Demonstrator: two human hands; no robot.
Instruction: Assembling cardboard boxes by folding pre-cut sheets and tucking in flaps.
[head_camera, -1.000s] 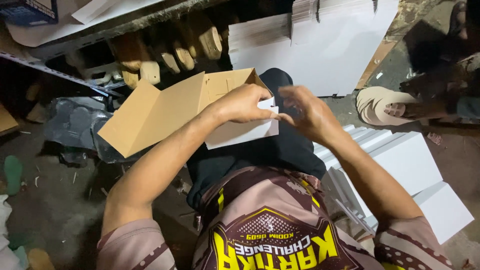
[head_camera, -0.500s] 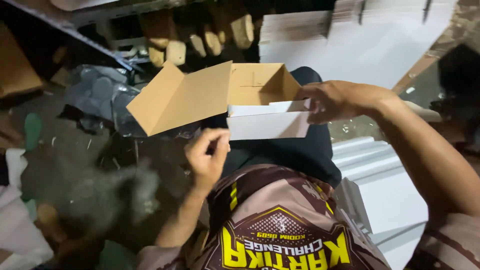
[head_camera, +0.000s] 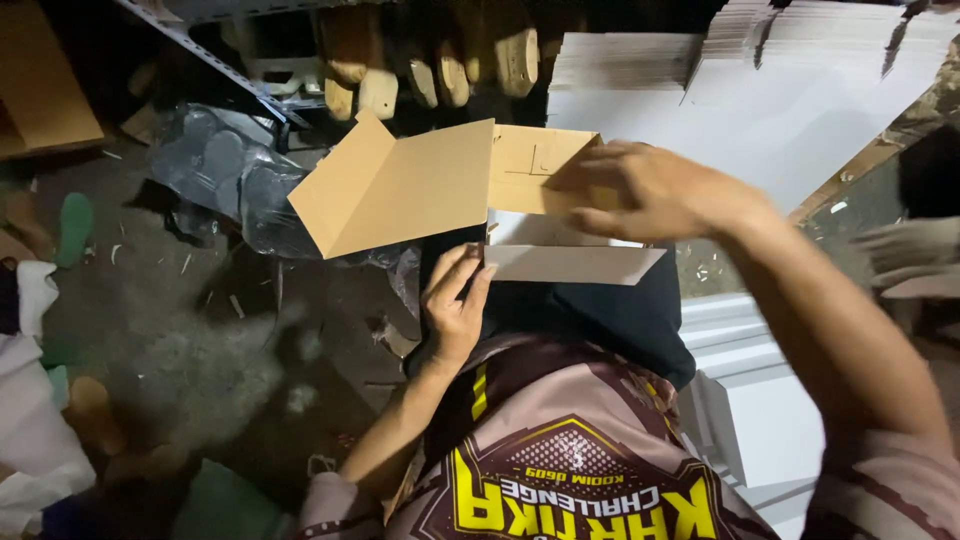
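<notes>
A: While the right hand (head_camera: 655, 190) grips the far end of the cardboard box (head_camera: 560, 230) over the person's lap, fingers closed on its brown inner wall, what is the left hand (head_camera: 455, 305) doing?

B: It touches the near left corner, fingertips against the white front wall. I cannot tell whether it pinches the wall or only steadies it. The box is half formed: white outside, brown inside, with the big lid flap (head_camera: 400, 190) lying open to the left.

A: How would you judge the folding is best done here?

B: I'd say the right hand should keep the back wall upright and square while the left presses the corner crease flat, so that the sides meet cleanly. The lid flap hangs free and could twist the whole thing, so a firm hold at both ends seems wise.

A: Counts?

B: One box in hand and two hands on it. At least two stacks of flat white blanks (head_camera: 740, 60) lie beyond; the sheets are too many and too thin to count. More white pieces (head_camera: 760, 400) lie to the right of the lap, their number unclear. Several wooden blocks (head_camera: 440, 60), about six, line the dark shelf above.
</notes>
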